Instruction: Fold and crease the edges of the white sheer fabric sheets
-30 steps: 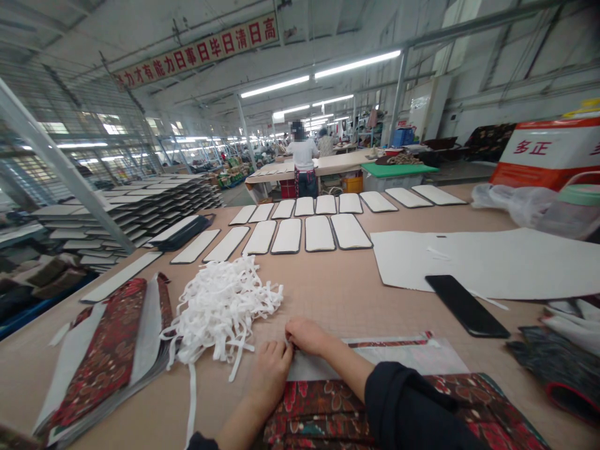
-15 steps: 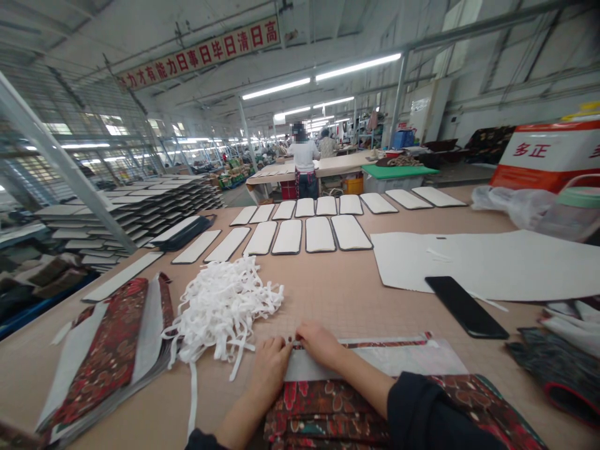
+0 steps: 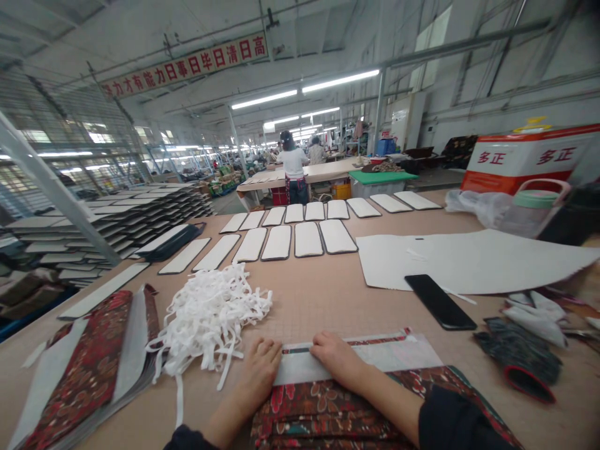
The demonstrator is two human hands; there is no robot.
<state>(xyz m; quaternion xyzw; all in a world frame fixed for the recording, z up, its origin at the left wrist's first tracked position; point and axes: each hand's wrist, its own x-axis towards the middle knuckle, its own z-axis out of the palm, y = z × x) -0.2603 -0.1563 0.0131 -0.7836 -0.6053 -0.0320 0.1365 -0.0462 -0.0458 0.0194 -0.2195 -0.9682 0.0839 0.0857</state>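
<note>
While left hand (image 3: pixel 257 370) & right hand (image 3: pixel 335 356) lie flat (gripping nothing), strip (image 3: pixel 300 372) sits btwn.

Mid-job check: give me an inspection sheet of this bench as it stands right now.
Surface: tan gridded table, much of it covered.
Job's things: white-backed panel with a patterned top edge, lying over floral fabric at the near edge.
Clutter: white strips piled left of the hands; floral stack far left; black phone and white sheet to the right; rows of white pads beyond.
Grippers: left hand at the panel's left end, right hand flat on it; both open.
Cables: nothing seen.
Surroundings: stacked boards at left; a person at a far table.
</note>
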